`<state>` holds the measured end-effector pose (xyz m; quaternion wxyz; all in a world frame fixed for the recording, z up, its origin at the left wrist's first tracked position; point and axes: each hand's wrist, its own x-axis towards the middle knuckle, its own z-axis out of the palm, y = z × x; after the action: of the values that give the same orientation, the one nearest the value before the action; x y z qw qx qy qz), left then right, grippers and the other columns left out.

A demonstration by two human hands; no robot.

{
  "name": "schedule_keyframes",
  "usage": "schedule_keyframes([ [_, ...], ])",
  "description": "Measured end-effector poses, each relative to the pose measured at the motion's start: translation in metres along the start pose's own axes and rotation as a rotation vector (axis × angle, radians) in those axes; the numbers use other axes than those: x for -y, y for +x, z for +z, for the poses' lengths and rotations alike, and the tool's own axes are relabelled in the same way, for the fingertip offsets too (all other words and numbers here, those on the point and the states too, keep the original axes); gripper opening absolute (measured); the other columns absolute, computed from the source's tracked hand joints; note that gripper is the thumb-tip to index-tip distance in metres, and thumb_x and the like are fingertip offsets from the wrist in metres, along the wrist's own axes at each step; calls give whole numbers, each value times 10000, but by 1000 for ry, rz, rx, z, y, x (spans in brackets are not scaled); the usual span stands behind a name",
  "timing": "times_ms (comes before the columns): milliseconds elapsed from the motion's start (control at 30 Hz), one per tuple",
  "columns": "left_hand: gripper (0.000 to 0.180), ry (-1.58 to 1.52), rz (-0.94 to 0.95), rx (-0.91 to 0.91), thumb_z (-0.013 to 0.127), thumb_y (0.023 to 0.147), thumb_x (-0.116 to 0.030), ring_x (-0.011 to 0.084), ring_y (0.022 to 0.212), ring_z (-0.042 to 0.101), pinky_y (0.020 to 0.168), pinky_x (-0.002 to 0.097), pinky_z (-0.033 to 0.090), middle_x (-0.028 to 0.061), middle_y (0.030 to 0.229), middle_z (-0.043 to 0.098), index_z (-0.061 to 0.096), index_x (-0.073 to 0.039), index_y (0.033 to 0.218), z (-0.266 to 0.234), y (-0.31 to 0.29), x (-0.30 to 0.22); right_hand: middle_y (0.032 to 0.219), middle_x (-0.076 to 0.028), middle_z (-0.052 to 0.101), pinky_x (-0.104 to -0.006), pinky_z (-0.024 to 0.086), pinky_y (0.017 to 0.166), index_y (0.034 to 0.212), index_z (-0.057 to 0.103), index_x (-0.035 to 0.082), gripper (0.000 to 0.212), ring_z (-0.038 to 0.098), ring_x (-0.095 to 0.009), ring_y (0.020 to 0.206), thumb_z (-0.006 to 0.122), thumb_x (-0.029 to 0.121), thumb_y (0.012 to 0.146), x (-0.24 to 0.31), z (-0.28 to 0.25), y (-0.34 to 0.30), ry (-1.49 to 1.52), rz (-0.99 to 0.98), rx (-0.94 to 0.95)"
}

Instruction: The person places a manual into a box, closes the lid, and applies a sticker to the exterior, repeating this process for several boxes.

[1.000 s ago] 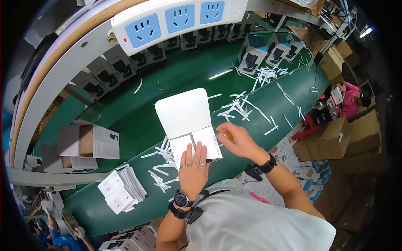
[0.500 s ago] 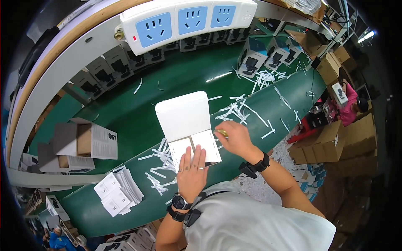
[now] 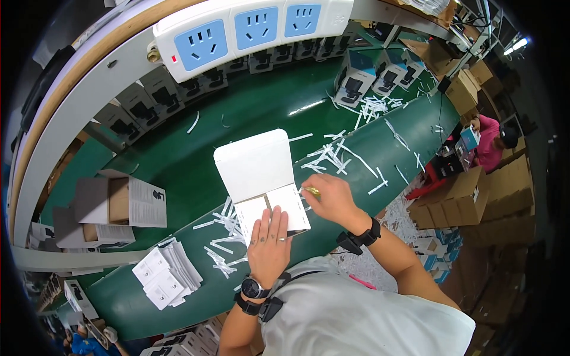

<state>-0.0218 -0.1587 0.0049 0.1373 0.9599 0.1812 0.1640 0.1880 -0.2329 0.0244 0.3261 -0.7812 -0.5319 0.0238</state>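
Observation:
A white carton [image 3: 255, 163] stands in front of me with its big lid flap raised, and its smaller flaps [image 3: 284, 202] are folded inward. My left hand [image 3: 270, 240] lies flat on these flaps, fingers stretched out. At the carton's right edge my right hand [image 3: 328, 196] is closed in a pinch on a small yellow object [image 3: 311, 190]; its kind is mostly hidden by the fingers. Loose white paper strips [image 3: 227, 224] lie to the carton's left, and more strips [image 3: 328, 155] to its right.
On the green bench [image 3: 249, 107] are a stack of white leaflets [image 3: 166, 273], opened boxes [image 3: 133, 202] at left and printed boxes [image 3: 354, 77] at far right. A power strip [image 3: 249, 29] hangs above. A co-worker in pink [image 3: 489, 142] stands right among brown cartons [image 3: 451, 199].
Both hands keep nearly the same place on the carton. My view has shifted slightly. The co-worker in pink has turned and moved the box they hold.

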Motion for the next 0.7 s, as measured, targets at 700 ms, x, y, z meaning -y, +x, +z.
schedule_keyframes([
  [700,426,25,11,-72,700,792,-192,344,1221,549,1054,457,428,166,1252,610,632,-12,1172,14,-5,2,857,-59,649,-363,521,594,820,667,100,118,655,-282,701,739,192,807,73,33,23,146,-106,38],
])
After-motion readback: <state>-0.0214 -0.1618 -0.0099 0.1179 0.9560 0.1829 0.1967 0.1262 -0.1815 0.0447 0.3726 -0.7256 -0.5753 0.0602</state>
